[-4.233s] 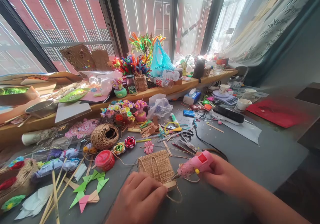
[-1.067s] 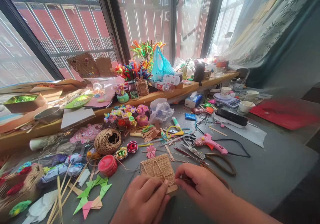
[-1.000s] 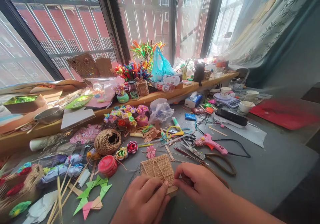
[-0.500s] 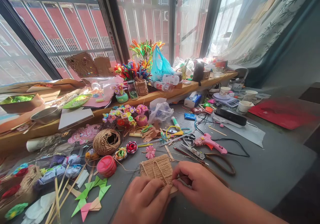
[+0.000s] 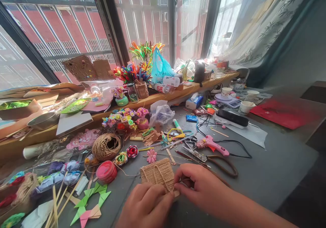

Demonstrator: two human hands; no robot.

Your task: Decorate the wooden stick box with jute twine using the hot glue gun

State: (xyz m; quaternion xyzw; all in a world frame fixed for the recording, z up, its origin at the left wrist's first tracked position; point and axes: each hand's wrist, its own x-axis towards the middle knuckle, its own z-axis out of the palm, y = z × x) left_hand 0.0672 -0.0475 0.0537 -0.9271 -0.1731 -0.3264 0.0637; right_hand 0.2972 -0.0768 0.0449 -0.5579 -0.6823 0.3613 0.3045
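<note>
A flat block wrapped in twine (image 5: 157, 171) lies on the grey table in front of me. Loose strands of twine run in a zigzag over its top face. My left hand (image 5: 147, 204) is closed on the near left side of the block, its fingertips close to the near right corner. At that corner my right hand (image 5: 200, 183) pinches, thumb against forefinger, seemingly on the end of a twine strand; its fingertips mostly hide it. A strand trails left toward the ball of twine (image 5: 106, 147).
Beyond the block lie a pink paper flower (image 5: 151, 156), pliers (image 5: 222, 165) and a pink glue gun (image 5: 212, 145). Left are a red-lidded tub (image 5: 106, 172), a folded paper ring (image 5: 90, 200) and wooden sticks (image 5: 59, 200). A wooden ledge (image 5: 163, 99) bearing craft items runs along the window.
The view has shifted slightly, so everything sits a little further left. Both hands keep nearly the same hold at the block.
</note>
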